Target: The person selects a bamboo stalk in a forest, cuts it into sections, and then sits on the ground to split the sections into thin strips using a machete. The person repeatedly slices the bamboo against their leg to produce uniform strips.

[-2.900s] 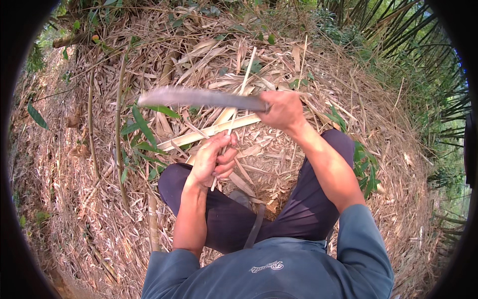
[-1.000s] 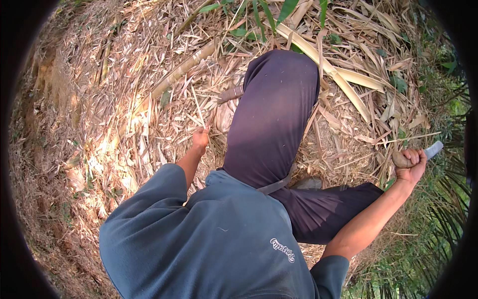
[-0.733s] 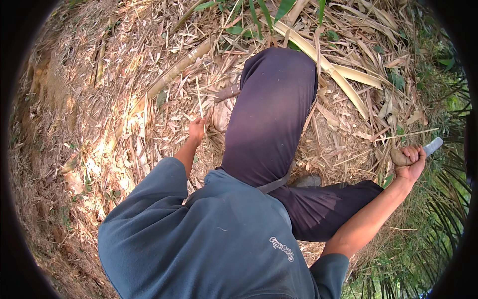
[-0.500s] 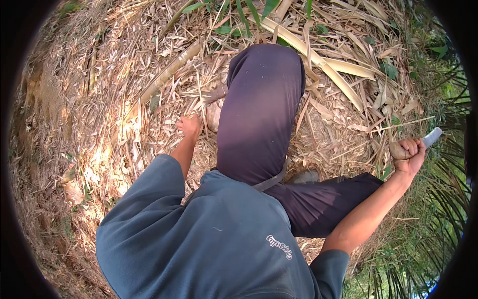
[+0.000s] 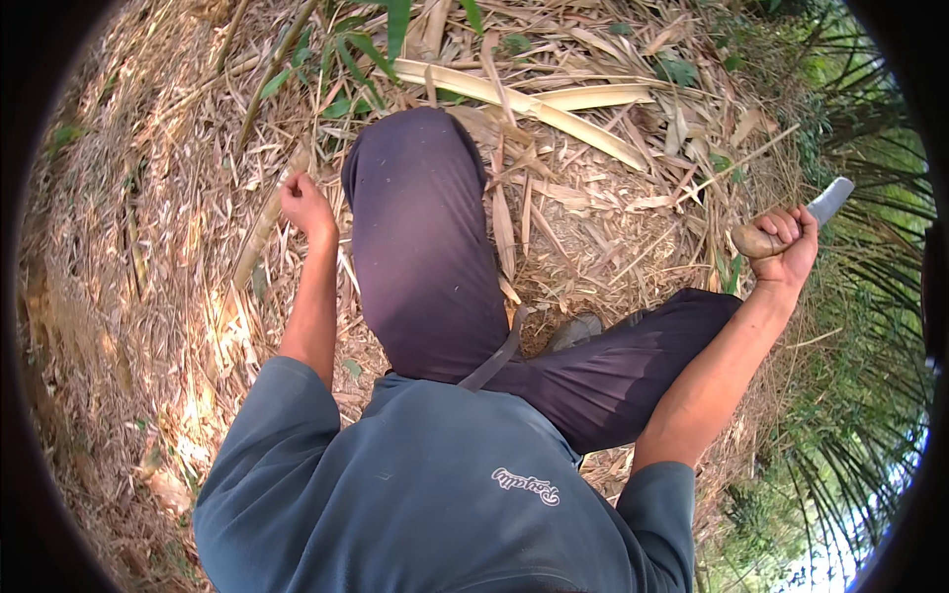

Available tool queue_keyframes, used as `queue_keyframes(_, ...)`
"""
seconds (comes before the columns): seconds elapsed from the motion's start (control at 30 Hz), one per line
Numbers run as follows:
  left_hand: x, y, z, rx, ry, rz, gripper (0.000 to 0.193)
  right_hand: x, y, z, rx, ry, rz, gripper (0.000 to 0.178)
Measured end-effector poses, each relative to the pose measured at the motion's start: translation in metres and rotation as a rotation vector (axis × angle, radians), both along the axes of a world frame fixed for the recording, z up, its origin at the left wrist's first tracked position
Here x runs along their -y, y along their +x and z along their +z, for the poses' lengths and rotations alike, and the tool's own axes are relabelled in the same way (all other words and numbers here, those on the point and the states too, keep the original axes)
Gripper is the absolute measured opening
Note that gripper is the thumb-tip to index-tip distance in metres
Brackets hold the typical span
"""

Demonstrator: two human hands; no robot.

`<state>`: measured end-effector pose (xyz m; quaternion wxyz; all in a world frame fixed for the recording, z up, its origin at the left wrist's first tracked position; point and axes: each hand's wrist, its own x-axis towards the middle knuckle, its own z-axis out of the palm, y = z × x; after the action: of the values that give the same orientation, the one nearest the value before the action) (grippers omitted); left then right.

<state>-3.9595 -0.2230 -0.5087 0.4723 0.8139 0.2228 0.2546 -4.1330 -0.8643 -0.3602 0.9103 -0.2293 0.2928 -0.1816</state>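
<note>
My right hand (image 5: 786, 247) is out at the right, its fingers wrapped round the thick wooden handle (image 5: 756, 241) of a knife. The grey metal blade (image 5: 830, 201) points up and to the right, away from my body. My left hand (image 5: 308, 208) is on the left of my raised knee, with curled fingers; whether anything is in them is hidden. Just beside and below that hand runs a dry tan bamboo stem (image 5: 259, 235) on the leaf litter.
Split pale bamboo strips (image 5: 534, 109) lie beyond my knee, with green leaves (image 5: 361, 59) near them. Dry leaf litter (image 5: 158, 237) covers the ground. Long green fronds (image 5: 860, 385) stand at the right. My shoe (image 5: 573, 331) shows between my bent legs.
The view has shifted, so my legs appear farther left. My left hand has moved away from beside my knee toward the bamboo stem, its fingers curled. The knife stays raised in my right hand.
</note>
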Motion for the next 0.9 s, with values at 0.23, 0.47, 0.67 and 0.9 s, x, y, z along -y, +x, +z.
queue_keyframes(0.23, 0.190, 0.126, 0.141, 0.320, 0.315, -0.602, 0.023, -0.019, -0.018, 0.030, -0.117, -0.146, -0.155, 0.018)
queue_keyframes(0.47, 0.202, 0.230, 0.040, -0.753, 0.702, -1.368, 0.025, -0.026, -0.020, 0.033, -0.134, -0.162, -0.173, 0.017)
queue_keyframes(0.67, 0.132, 0.246, -0.060, -0.624, 0.854, -1.168, 0.035, -0.025, -0.026, 0.034, -0.168, -0.205, -0.215, 0.017)
queue_keyframes(0.9, 0.107, 0.268, -0.097, -0.500, 1.498, -1.399, 0.053, -0.025, -0.025, 0.034, -0.175, -0.206, -0.203, 0.016)
